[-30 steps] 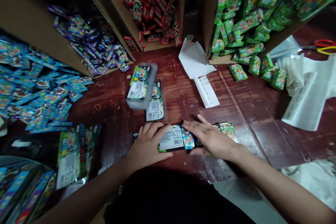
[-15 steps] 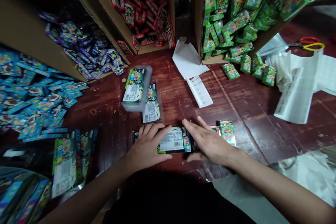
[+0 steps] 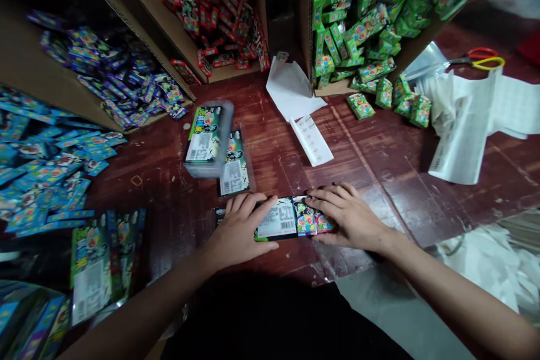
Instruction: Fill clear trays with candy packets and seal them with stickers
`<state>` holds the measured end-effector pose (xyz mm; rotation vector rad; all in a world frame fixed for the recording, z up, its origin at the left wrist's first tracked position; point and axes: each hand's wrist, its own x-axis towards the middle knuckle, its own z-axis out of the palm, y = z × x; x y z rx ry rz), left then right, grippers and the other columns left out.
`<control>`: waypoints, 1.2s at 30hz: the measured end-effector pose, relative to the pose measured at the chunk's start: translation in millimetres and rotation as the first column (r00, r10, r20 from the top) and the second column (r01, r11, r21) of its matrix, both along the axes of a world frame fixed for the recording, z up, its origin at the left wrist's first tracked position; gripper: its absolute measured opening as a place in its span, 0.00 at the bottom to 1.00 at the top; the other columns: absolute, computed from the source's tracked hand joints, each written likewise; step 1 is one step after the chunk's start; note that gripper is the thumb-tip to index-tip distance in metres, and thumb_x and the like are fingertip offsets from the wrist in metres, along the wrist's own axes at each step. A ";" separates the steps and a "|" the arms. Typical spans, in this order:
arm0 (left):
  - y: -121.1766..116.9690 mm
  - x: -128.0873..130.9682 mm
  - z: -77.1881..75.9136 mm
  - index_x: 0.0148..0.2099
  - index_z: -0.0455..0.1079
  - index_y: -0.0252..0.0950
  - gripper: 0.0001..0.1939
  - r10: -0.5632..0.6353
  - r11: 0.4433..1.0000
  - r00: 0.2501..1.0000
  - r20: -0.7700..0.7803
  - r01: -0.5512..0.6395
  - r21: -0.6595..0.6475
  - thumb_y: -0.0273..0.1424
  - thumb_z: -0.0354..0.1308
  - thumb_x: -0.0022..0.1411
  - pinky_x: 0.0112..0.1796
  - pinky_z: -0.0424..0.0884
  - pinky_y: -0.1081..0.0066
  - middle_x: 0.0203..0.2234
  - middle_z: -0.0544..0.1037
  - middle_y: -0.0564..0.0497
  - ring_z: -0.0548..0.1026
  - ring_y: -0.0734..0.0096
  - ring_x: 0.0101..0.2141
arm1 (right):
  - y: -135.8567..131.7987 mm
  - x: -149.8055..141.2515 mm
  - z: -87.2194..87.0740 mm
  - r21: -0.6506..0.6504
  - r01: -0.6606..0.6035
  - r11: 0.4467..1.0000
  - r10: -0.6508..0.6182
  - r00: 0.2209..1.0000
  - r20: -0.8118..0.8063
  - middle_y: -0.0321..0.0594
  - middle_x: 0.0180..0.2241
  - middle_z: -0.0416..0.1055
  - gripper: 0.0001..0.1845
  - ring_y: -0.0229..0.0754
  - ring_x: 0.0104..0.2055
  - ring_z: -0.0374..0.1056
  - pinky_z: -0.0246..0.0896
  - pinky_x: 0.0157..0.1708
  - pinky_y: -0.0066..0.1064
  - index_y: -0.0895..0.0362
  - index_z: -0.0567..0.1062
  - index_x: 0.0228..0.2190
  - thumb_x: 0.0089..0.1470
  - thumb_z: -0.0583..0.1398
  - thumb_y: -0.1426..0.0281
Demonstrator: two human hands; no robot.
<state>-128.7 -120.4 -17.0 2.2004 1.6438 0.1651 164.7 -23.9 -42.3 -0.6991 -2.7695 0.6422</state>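
Observation:
My left hand [image 3: 240,230] is closed over the left part of a flat black-and-green packet with a white label [image 3: 276,219], its thumb along the near edge. The packet lies flat on the table. At the packet's right end stand small purple and red candy boxes [image 3: 307,218] in a row. My right hand [image 3: 348,216] is wrapped over the right end of this row, fingers on the far side and thumb on the near side. It hides part of the boxes. Behind my left hand, a clear plastic case with a printed card [image 3: 206,138] rests partly over another printed packet [image 3: 235,166].
Cartons hold red boxes [image 3: 211,11], green boxes [image 3: 363,28] and purple boxes [image 3: 126,76]. Blue boxes [image 3: 54,169] are heaped at left, above filled packets [image 3: 95,264]. Label paper [image 3: 312,140], white sheets [image 3: 455,140] and scissors [image 3: 485,59] lie behind and right.
My right hand has closed around the small boxes, and their purple and red faces now show against the packet's end. The green box at its right is no longer visible. My left hand stays on the packet.

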 end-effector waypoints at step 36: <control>9.8 26.6 -0.1 0.69 0.57 0.44 0.47 -0.026 1.000 1.000 0.013 0.026 -0.005 0.43 0.72 0.50 0.57 0.59 0.50 0.58 0.67 0.46 0.63 0.49 0.55 | 12.1 19.8 -4.2 -0.074 -0.056 0.996 0.051 0.996 -0.077 0.47 0.61 0.65 0.36 0.56 0.61 0.59 0.36 0.68 0.63 0.51 0.67 0.60 0.55 0.64 0.50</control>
